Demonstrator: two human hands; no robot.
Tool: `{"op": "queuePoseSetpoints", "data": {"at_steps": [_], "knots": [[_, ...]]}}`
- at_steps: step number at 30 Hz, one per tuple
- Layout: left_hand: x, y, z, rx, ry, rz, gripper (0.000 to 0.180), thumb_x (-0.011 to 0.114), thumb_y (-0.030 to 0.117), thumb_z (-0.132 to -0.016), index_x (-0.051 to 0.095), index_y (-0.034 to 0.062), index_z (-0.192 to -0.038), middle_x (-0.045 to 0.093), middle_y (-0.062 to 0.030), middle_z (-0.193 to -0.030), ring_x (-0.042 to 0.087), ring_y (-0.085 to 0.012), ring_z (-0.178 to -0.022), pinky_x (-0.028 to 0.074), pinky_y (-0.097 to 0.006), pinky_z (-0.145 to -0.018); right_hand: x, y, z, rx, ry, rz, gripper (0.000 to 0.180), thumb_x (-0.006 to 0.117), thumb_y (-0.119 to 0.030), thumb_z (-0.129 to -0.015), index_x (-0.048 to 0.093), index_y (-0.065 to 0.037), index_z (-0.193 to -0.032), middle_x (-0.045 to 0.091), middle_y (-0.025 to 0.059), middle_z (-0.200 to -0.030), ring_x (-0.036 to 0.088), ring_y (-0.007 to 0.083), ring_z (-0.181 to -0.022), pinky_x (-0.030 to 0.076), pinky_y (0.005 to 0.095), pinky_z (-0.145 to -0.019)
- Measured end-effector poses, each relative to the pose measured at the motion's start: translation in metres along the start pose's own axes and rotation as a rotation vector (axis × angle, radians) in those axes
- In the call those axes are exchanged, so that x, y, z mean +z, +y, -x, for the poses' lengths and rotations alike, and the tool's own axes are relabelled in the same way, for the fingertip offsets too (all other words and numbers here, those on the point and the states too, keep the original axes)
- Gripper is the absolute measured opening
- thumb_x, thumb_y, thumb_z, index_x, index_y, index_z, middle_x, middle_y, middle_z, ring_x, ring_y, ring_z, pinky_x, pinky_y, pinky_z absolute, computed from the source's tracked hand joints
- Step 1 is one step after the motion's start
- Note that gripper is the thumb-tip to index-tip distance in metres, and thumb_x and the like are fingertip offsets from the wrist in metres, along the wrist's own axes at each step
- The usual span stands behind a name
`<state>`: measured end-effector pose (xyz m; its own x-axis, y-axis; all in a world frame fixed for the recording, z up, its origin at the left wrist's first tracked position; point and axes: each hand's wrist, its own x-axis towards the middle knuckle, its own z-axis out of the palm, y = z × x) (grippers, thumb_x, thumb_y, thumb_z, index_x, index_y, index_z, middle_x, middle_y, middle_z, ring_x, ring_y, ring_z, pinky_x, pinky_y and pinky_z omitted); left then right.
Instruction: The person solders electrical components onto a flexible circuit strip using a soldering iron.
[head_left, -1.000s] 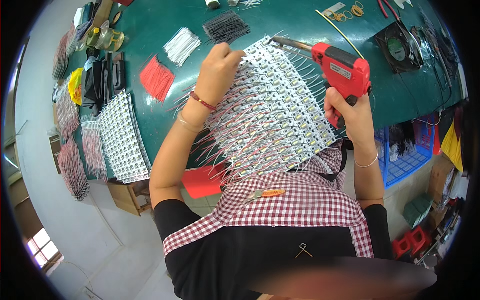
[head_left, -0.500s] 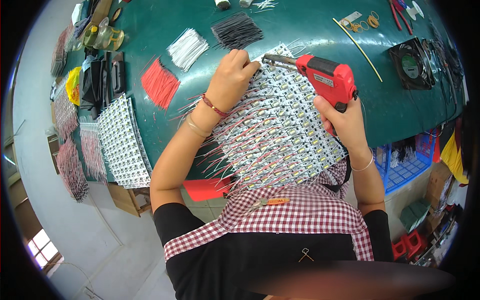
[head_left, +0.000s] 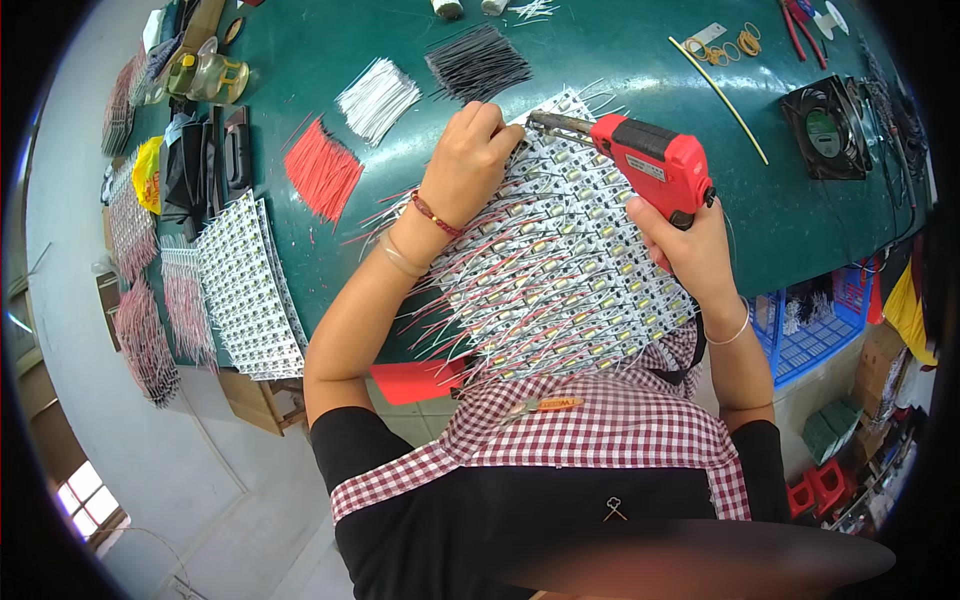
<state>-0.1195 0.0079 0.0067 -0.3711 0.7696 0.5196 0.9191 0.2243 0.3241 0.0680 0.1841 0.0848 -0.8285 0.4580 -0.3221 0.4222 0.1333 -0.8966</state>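
LED strip panel [head_left: 560,270], a wide sheet of white modules bristling with red and white wire ends, lies on the green work table [head_left: 640,70] and overhangs its near edge above my checked apron [head_left: 600,440]. My left hand [head_left: 470,160] rests curled on the panel's far corner, fingertips pinched together at a module, though I cannot tell from this view whether they grip a wire. My right hand [head_left: 690,250] is wrapped tight round the grip of a red soldering gun [head_left: 650,160], its metal tip lying just beside the left fingertips at that same corner. Beyond the left hand lie three loose bundles of cut wire: red [head_left: 322,175], white [head_left: 378,98] and black [head_left: 478,62]. A second, smaller panel [head_left: 250,290] sits at the table's left edge, well apart from both hands. A small black fan [head_left: 825,125] stands to the right of the gun, with a thin yellow rod [head_left: 720,95] between them.
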Motion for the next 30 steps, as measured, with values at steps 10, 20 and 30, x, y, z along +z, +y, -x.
{"op": "queuePoseSetpoints", "data": {"at_steps": [10, 20, 30], "knots": [[0.004, -0.001, 0.0, 0.002, -0.005, 0.061, 0.023, 0.063, -0.009, -0.068, 0.069, 0.0052, -0.085, 0.048, -0.0085, -0.075, 0.053, -0.0244, -0.073, 0.046, -0.036, -0.063, -0.007, -0.001, 0.008, 0.006, -0.007, -0.118, 0.026, 0.073, -0.025, -0.084, 0.063, -0.002, -0.087, 0.057, -0.0011, -0.059, 0.051, 0.0047, -0.046, 0.041, 0.0211, -0.043], [0.004, -0.001, 0.0, 0.002, -0.009, 0.09, 0.023, 0.063, -0.01, -0.067, 0.068, 0.0048, -0.085, 0.049, -0.0085, -0.076, 0.053, -0.0249, -0.073, 0.046, -0.036, -0.064, -0.004, 0.005, 0.008, -0.005, -0.014, -0.043, 0.025, 0.074, -0.024, -0.083, 0.062, -0.001, -0.085, 0.056, -0.0011, -0.058, 0.051, 0.0055, -0.045, 0.04, 0.0216, -0.042], [0.007, -0.004, 0.001, 0.019, -0.006, 0.104, 0.025, 0.063, -0.01, -0.067, 0.068, 0.0044, -0.086, 0.05, -0.0087, -0.076, 0.054, -0.0257, -0.074, 0.046, -0.036, -0.064, -0.022, -0.003, 0.015, -0.093, 0.101, -0.253, 0.022, 0.063, -0.01, -0.089, 0.058, 0.004, -0.105, 0.052, 0.0012, -0.058, 0.048, 0.007, -0.043, 0.039, 0.0212, -0.041]]}}
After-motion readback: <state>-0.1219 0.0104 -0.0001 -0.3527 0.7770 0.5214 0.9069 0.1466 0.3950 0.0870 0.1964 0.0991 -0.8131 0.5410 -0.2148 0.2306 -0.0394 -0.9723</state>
